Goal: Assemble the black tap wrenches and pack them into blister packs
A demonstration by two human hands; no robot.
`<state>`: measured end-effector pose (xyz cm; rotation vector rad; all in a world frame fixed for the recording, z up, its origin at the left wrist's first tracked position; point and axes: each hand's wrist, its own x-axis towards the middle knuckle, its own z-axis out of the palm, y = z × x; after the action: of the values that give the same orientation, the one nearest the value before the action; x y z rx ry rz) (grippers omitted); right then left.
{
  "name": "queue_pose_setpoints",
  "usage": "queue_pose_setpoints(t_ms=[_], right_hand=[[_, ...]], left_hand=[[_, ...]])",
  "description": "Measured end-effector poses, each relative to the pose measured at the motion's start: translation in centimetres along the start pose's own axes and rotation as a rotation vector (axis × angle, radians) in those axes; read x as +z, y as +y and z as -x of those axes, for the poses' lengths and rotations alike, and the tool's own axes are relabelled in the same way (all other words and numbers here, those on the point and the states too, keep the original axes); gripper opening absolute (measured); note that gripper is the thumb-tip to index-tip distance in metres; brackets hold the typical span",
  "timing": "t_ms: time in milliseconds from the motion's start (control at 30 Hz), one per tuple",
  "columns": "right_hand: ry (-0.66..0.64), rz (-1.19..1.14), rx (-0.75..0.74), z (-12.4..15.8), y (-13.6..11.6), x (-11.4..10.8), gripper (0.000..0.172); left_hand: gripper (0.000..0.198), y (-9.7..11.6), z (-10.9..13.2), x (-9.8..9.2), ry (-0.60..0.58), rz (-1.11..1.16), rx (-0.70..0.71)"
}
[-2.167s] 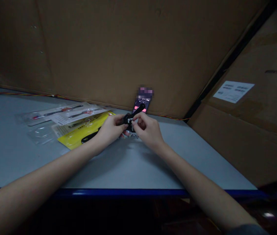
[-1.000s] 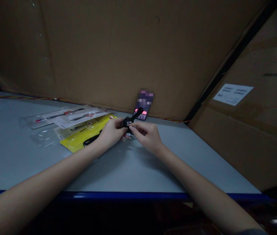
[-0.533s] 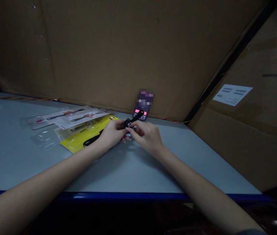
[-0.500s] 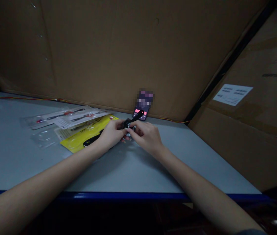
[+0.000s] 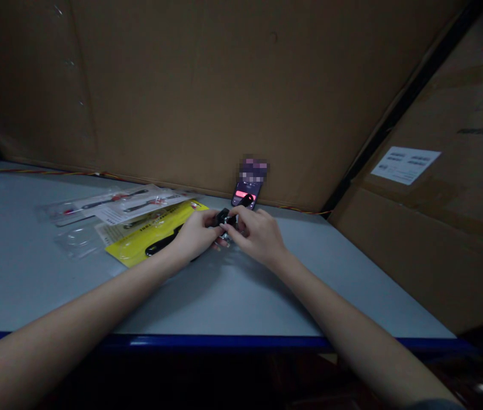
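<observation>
Close together above the table, my left hand [image 5: 196, 230] and my right hand [image 5: 258, 233] are both closed on one small black-handled tool [image 5: 222, 216] with a shiny metal part. My left fingers wrap its dark head from the left. From the right, my thumb and fingers pinch at the metal part. The tool's rounded black handle end [image 5: 248, 200] sticks up past my right fingers, in front of the phone. Its exact kind is hidden by my fingers. Left of my left wrist, another black handle [image 5: 159, 245] shows over a yellow card [image 5: 126, 250]; whether it joins the held tool, I cannot tell.
A lit phone [image 5: 245, 191] leans on the cardboard wall [image 5: 181, 102] behind my hands. Clear plastic packs with printed cards [image 5: 139, 205] lie at the left. A large carton [image 5: 446, 228] borders the right side. The grey table [image 5: 233, 307] has a blue front edge.
The tool's upright handle end has dropped slightly and tilted, and my right fingers now cover more of it. Both arms stay nearly in place.
</observation>
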<state>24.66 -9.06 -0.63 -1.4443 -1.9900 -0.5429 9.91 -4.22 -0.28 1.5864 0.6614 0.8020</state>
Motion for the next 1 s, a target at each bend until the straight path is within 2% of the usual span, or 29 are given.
queue_pose_setpoints(t_ms=[100, 167, 233, 300, 400, 467, 533, 633, 700, 767, 867, 1000], right_hand=[[-0.027, 0.023, -0.020, 0.0, 0.0, 0.1, 0.021], [-0.036, -0.026, 0.024, 0.1, 0.0, 0.4, 0.024], [-0.049, -0.215, 0.152, 0.1, -0.1, 0.8, 0.025], [-0.104, -0.530, 0.355, -0.1, -0.1, 1.1, 0.026], [-0.292, -0.959, 0.631, -0.5, -0.1, 1.4, 0.027], [-0.383, -1.029, 0.707, -0.6, 0.1, 1.4, 0.028], [-0.307, -0.871, 0.659, -0.5, 0.1, 1.2, 0.026], [-0.055, -0.420, 0.437, -0.1, -0.1, 0.8, 0.018], [-0.010, -0.220, 0.304, 0.2, -0.4, 0.5, 0.017], [-0.031, -0.143, 0.240, 0.3, -0.6, 0.4, 0.018], [-0.050, -0.244, 0.263, 0.2, -0.5, 0.8, 0.024], [-0.184, -0.691, 0.461, -0.1, 0.2, 1.7, 0.029]], left_hand=[[0.024, 0.0, 0.0, 0.0, 0.006, -0.016, -0.010], [0.024, -0.2, -0.1, 0.0, -0.004, -0.038, -0.005], [0.024, -0.5, -0.2, -0.1, -0.021, -0.063, 0.019], [0.023, -0.8, -0.4, -0.3, -0.037, -0.091, 0.054], [0.018, -1.3, -0.5, -0.4, -0.050, -0.131, 0.115], [0.016, -1.4, -0.5, -0.5, -0.043, -0.156, 0.137], [0.016, -1.3, -0.5, -0.5, -0.027, -0.169, 0.123], [0.019, -1.0, -0.4, -0.5, -0.016, -0.152, 0.071], [0.019, -0.9, -0.4, -0.5, -0.023, -0.137, 0.068], [0.018, -1.0, -0.5, -0.5, -0.026, -0.134, 0.084], [0.020, -1.3, -0.6, -0.5, -0.026, -0.141, 0.089], [0.020, -1.5, -0.7, -0.5, -0.039, -0.159, 0.097]])
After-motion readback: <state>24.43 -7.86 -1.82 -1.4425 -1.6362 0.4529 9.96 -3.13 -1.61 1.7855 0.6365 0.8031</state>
